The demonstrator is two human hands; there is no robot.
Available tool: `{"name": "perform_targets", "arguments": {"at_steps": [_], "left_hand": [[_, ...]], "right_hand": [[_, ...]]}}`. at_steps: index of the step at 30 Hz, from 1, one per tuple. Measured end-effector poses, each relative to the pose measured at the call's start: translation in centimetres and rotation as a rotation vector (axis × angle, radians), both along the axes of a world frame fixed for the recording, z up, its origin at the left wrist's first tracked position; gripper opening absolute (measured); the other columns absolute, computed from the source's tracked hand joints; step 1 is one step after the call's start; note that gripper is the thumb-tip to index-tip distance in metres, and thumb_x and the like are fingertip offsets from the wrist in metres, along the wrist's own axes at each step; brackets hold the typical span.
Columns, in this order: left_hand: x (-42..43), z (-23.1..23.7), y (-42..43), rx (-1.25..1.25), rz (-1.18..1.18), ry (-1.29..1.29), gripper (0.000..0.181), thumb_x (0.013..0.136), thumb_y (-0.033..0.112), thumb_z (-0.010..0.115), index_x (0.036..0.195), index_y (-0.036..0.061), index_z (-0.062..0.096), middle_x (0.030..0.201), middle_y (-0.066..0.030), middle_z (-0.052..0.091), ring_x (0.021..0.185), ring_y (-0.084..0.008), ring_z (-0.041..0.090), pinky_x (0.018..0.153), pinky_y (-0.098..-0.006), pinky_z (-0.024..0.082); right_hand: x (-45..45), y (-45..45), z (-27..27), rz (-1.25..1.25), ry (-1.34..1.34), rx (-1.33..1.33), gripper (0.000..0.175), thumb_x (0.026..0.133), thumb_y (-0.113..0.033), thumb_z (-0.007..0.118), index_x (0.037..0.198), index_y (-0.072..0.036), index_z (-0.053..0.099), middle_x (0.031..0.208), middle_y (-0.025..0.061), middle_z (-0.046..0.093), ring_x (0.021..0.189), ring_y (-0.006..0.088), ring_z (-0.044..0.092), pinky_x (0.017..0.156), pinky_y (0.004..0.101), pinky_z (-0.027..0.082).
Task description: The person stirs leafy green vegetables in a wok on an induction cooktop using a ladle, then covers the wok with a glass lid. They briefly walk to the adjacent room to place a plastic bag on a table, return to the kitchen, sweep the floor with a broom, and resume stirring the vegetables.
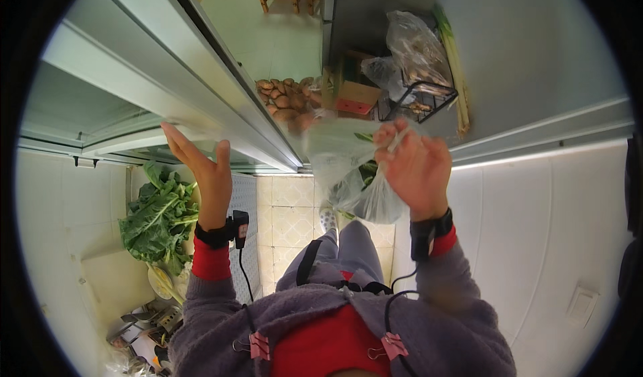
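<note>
My right hand [414, 173] grips the gathered top of a thin, translucent plastic bag [334, 151], which hangs in front of my legs. Dark green leafy pieces [369, 171] show through the plastic. On the left, my left hand [206, 176] is raised with thumb and fingers apart, holding nothing. It is beside the white frame of a sliding glass door [221, 110]; whether the fingers touch the frame I cannot tell. Both wrists wear black straps with cabled devices.
Beyond the doorway lie brown tubers [286, 98], a cardboard box [357, 97], a black wire basket [427, 98] with bagged produce and long leeks [452, 70]. Large leafy greens [161, 216] sit at left near a cutting board [115, 279]. A white tiled wall [507, 226] stands at right.
</note>
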State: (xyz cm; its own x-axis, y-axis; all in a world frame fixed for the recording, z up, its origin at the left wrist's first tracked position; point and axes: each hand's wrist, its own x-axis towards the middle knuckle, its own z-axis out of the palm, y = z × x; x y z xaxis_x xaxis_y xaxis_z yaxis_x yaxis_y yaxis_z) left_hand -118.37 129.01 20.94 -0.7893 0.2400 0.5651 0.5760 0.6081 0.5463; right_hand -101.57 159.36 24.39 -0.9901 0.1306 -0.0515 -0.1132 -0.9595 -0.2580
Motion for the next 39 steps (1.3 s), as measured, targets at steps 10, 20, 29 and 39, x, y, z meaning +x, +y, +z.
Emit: {"name": "perform_targets", "arguments": {"at_steps": [10,20,29,39], "left_hand": [[-4.1,-2.5,0.3,-0.232,0.276,0.161,0.113,0.087,0.042,0.069,0.146,-0.0135,-0.01,0.15,-0.0426,-0.002,0.139,-0.0588,0.006,0.111,-0.0658,0.01],[2.6,-1.9,-3.3,0.458,0.177,-0.326,0.072,0.091,0.026,0.062,0.145,-0.0024,0.024,0.145,-0.0223,0.034,0.136,-0.0326,0.033,0.114,-0.0449,0.023],[6.9,1.7,2.7,1.094,0.303,-0.315,0.061,0.1,0.051,0.042,0.143,0.0079,0.042,0.144,-0.0069,0.046,0.133,-0.0249,0.041,0.112,-0.0407,0.03],[5.2,-1.0,10.5,1.228,0.626,-0.117,0.06,0.098,0.047,0.046,0.143,0.0076,0.041,0.142,-0.0079,0.047,0.129,-0.0241,0.043,0.107,-0.04,0.033]], "right_hand": [[-18.9,4.7,6.6,0.162,0.214,0.01,0.03,0.081,-0.015,0.057,0.107,0.0,0.056,0.107,0.0144,0.054,0.119,0.031,0.045,0.092,0.0365,0.041],[-40.2,7.3,6.7,0.489,0.183,-0.168,0.04,0.079,-0.021,0.055,0.111,0.002,0.047,0.112,0.0165,0.047,0.117,0.0305,0.042,0.088,0.035,0.04],[-57.2,10.2,5.5,0.767,0.077,-0.107,0.042,0.072,-0.02,0.063,0.106,-0.002,0.046,0.108,0.0124,0.047,0.111,0.0266,0.043,0.087,0.0344,0.039],[-68.4,11.1,9.6,0.754,0.262,-0.078,0.05,0.068,-0.016,0.071,0.11,0.0,0.048,0.113,0.0122,0.047,0.12,0.027,0.042,0.098,0.0369,0.038]]}}
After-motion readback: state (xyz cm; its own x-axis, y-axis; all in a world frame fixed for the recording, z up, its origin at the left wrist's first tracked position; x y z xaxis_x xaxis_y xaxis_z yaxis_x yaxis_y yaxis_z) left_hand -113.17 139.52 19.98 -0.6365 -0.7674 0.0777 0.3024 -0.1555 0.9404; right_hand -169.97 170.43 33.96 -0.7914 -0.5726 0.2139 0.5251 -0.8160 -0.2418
